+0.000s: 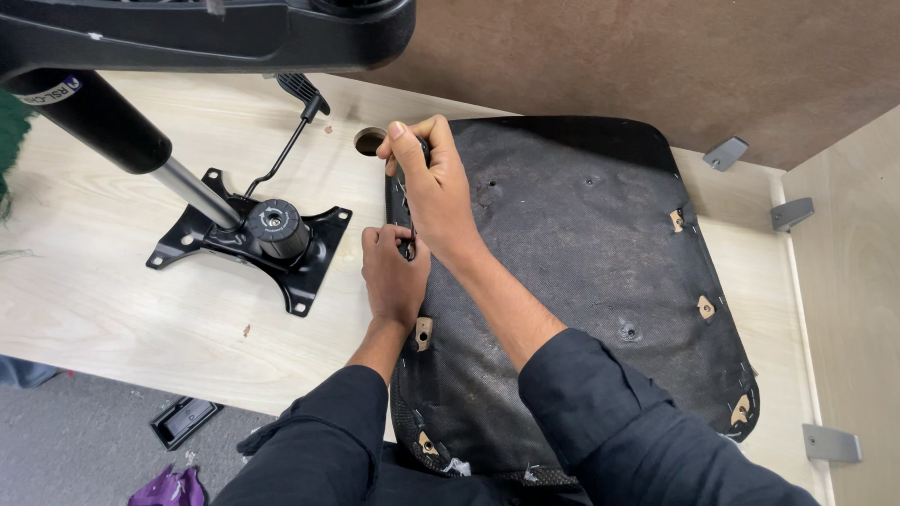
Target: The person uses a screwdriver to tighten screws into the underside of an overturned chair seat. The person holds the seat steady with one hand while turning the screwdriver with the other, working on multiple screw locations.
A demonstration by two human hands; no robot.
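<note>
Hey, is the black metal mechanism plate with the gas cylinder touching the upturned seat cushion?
Apart. The head view shows a strip of bare wooden tabletop between the mechanism plate and the left edge of the seat cushion.

A pale wooden tabletop [112, 281] carries an upturned black seat pad [581, 281], lying under both hands. Beyond the left hand [394, 272], on its outer side, lies a black metal chair mechanism plate [253, 244] with a gas cylinder [122, 131] and lever [291, 131].
</note>
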